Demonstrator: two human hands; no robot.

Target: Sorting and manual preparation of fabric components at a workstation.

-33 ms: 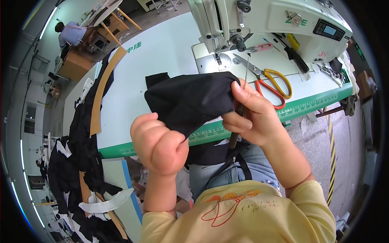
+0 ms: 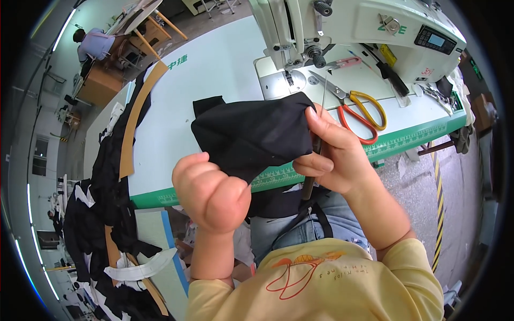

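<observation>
A folded piece of black cloth (image 2: 251,128) is stretched between my two hands above the front of the sewing table. My left hand (image 2: 211,195) is closed in a fist on the cloth's lower corner. At the cloth's right end, my right hand (image 2: 334,150) pinches the edge between thumb and fingers. The same hand holds a thin awl-like tool (image 2: 309,187), its dark handle pointing down and its slim metal shaft rising past the thumb. Some of the right fingers are hidden by the cloth.
Behind the cloth stands a white sewing machine (image 2: 364,32). Scissors (image 2: 364,115) with red and yellow handles lie right of my right hand, with pink-handled snips (image 2: 342,63) beyond. Black garments (image 2: 101,214) hang along the left table edge. A person (image 2: 96,45) sits far left.
The cloth's right end has shifted slightly and now covers a little more of my right fingers. Both hands keep their hold.
</observation>
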